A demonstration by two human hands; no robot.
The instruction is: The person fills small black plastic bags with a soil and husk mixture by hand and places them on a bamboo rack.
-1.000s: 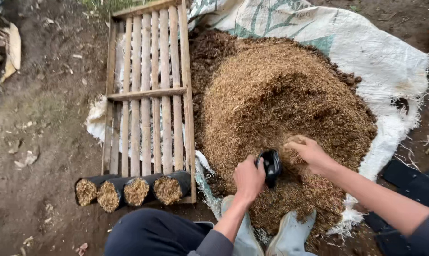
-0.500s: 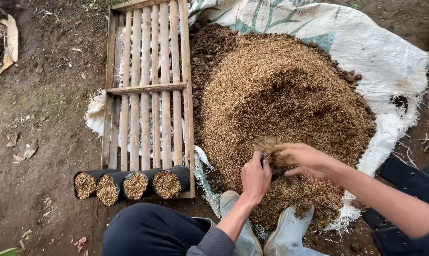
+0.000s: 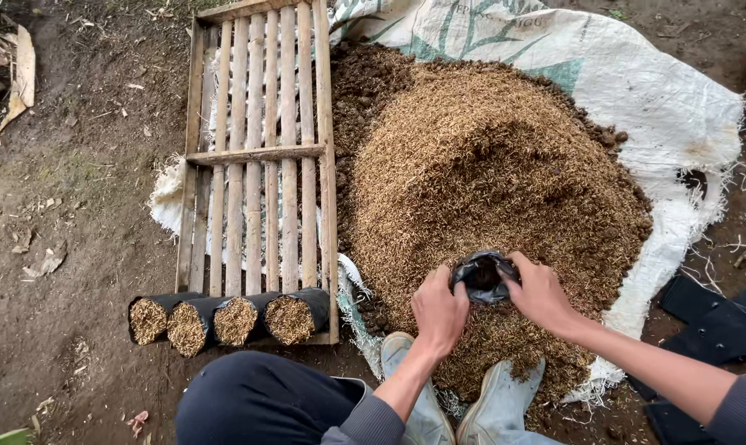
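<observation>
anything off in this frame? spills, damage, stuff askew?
Mostly tidy. The white woven sheet under the husk pile is frayed and holed at its right edge. The four filled black bags lie on their sides on the slatted wooden rack. Both hands hold a small black bag open.

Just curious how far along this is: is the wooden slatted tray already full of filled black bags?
No, only four filled black bags lie in a row at the near end of the wooden slatted tray.

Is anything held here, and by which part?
Both hands hold a small black plastic bag by its open rim: the left hand on its left edge, the right hand on its right edge.
</observation>
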